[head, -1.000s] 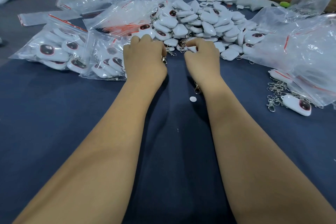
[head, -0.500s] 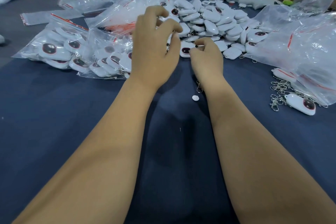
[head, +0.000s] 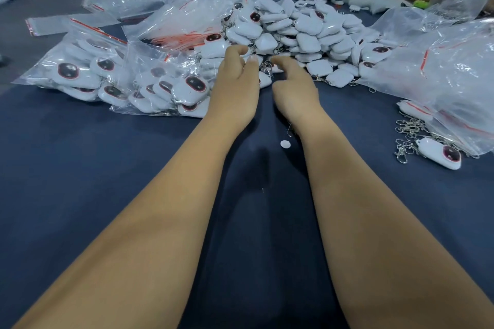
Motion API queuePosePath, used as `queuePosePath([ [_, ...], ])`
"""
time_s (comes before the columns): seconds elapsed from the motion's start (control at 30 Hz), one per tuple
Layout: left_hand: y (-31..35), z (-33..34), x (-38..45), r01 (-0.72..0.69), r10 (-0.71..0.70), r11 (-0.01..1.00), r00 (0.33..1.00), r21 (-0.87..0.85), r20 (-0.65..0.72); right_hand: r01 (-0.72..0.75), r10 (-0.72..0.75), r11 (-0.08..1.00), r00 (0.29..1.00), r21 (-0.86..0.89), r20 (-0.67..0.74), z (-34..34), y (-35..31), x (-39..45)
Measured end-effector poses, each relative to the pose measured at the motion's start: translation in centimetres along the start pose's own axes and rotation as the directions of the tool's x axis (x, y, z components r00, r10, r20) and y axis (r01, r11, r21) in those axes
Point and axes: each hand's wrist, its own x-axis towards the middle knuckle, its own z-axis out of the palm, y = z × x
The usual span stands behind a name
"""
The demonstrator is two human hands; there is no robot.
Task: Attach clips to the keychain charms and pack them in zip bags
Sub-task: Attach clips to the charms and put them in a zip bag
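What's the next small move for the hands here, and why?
Probably close the left hand on one loose charm at the near edge of the charm pile. Its fingers are curled just above the pile and seem to hold nothing, while the right hand appears to pinch a small metal clip beside it.

White keychain charms [head: 302, 27] heaped at table centre, some showing dark oval faces; filled zip bags [head: 112, 80] left; metal clips [head: 409, 131] piled right.

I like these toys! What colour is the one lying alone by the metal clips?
White, with a dark red oval patch: the lone charm, head view.
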Motion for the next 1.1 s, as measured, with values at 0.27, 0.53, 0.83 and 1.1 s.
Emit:
queuePosePath([
  [0.27,-0.4,0.2,0.7,0.039,-0.044,0.986,0.999,-0.162,-0.023,0.046,-0.020,0.934,0.997,-0.354,0.078,0.5,-0.6,0.2],
  [0.53,-1.0,-0.1,1.4,0.078,-0.084,0.964,0.996,-0.254,-0.009,0.054,-0.054,0.985,0.999,0.166,-0.007,0.3,-0.9,-0.6],
  [0.83,-1.1,-0.8,1.8,0.160,-0.153,0.859,0.987,-0.487,0.056,-0.071,-0.058,0.826,0.976,0.559,0.209,0.8,-2.1,-0.9],
  [1.1,-0.6,-1.2,1.5,0.190,-0.120,0.818,0.979,-0.542,0.162,-0.049,-0.069,0.849,0.977,0.526,0.204,1.1,-1.9,-0.8],
])
